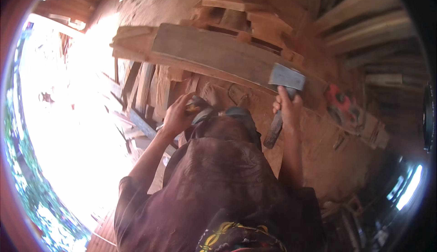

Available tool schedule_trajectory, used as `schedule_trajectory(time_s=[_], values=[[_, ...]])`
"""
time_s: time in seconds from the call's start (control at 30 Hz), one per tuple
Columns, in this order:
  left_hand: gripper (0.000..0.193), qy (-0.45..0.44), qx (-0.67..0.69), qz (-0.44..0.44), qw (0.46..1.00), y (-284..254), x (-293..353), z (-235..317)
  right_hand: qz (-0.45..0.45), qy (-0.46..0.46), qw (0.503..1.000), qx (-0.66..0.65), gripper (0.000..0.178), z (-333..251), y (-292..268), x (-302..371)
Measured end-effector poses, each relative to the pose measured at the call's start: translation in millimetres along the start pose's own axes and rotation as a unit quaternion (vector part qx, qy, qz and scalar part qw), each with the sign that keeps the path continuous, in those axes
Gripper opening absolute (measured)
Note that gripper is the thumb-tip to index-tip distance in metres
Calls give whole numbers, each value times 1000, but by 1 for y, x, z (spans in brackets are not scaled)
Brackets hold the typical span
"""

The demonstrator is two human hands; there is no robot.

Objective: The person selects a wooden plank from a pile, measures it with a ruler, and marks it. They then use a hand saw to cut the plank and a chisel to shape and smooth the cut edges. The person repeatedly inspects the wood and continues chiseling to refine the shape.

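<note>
My right hand (289,106) is closed round the dark handle (274,131) of a hatchet, close below its head. The broad grey hatchet blade (286,76) is up, over or against the right part of a long board (205,49); I cannot tell whether they touch. My left hand (178,115), in front of my knees, has its fingers curled round a small dark thing with a yellow patch (195,104). Its kind is too blurred to make out. The board lies across in front of me on other timber.
A red and black power tool (341,101) sits at the right, near the board's end. Offcuts (143,88) lean and lie below the board at the left. Stacked beams (368,24) fill the far right. Strong daylight washes out the left side.
</note>
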State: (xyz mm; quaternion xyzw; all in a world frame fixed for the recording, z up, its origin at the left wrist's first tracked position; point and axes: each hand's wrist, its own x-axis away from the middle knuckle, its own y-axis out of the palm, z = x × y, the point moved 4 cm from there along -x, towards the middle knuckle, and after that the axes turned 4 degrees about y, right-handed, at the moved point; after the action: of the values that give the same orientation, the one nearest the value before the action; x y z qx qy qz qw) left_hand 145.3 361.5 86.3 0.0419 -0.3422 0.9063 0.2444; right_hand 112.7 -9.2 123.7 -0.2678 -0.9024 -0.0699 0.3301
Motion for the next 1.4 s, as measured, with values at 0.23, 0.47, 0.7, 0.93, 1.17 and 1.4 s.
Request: schedule_trajectory(time_s=[0.23, 0.47, 0.7, 0.93, 1.17, 1.4], values=[[41, -131, 18, 184, 974, -13, 70, -50, -230, -42, 966, 113, 23, -11, 162, -29], [29, -149, 224, 296, 917, -20, 25, -42, -255, -137, 922, 258, 39, 11, 218, -64], [37, -186, 189, 328, 907, -81, -2, -94, 39, -33, 974, 221, 40, 7, -44, -3], [53, -109, 185, 302, 929, -137, -92, -121, 344, -73, 919, 177, 56, 53, -220, 30], [54, -165, 239, 172, 941, -112, -123, -116, 371, -239, 891, 104, 62, 73, -172, -28], [33, -127, 93, 189, 969, -147, -117, -98, 312, -215, 925, 4, 45, 10, -170, -20]])
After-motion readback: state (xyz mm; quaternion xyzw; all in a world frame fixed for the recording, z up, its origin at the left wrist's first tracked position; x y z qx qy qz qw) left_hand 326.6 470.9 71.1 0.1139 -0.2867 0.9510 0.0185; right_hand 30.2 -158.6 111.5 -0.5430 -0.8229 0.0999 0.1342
